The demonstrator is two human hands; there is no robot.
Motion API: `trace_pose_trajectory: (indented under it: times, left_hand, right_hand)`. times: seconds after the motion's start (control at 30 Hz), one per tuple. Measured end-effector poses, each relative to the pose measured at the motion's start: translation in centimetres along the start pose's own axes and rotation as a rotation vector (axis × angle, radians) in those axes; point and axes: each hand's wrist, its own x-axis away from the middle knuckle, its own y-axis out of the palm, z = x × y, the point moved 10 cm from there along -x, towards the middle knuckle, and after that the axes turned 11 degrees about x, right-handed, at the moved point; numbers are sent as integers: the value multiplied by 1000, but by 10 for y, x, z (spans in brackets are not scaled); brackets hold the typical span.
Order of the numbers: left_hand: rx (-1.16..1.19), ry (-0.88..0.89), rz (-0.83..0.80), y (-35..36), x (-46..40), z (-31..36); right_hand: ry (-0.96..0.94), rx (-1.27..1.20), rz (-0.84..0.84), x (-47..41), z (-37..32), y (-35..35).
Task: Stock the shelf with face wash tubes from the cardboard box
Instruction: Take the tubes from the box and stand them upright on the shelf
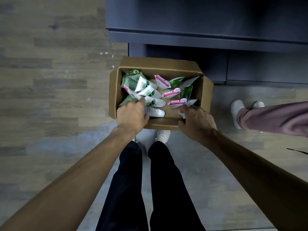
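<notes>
Head view: at centre left, the left hand [131, 112] reaches into the cardboard box [160, 65] on the floor, fingers curled onto the face wash tubes [150, 94]. At centre right, the right hand [196, 120] grasps a tube's flat end [190, 102]; the dark shelf [200, 34] fills the upper right.
</notes>
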Motion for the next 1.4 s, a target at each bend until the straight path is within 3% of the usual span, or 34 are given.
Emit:
trace_pose_trajectory:
  times: [0.6, 0.9, 1.1, 1.23, 1.4]
  left_hand:
    - [35, -67, 78, 28, -36, -17]
    - [0, -11, 104, 42, -37, -13]
    - [31, 91, 82, 52, -42, -5]
    - [75, 60, -55, 71, -42, -4]
    - [135, 81, -58, 75, -45, -1]
  right_hand:
    - [-81, 20, 90, -36, -36, 9]
    - [-108, -83, 278, -59, -45, -23]
    - [-259, -33, 148, -102, -78, -15]
    - [-245, 3, 143, -126, -94, -13]
    - [-274, 127, 148, -136, -106, -9]
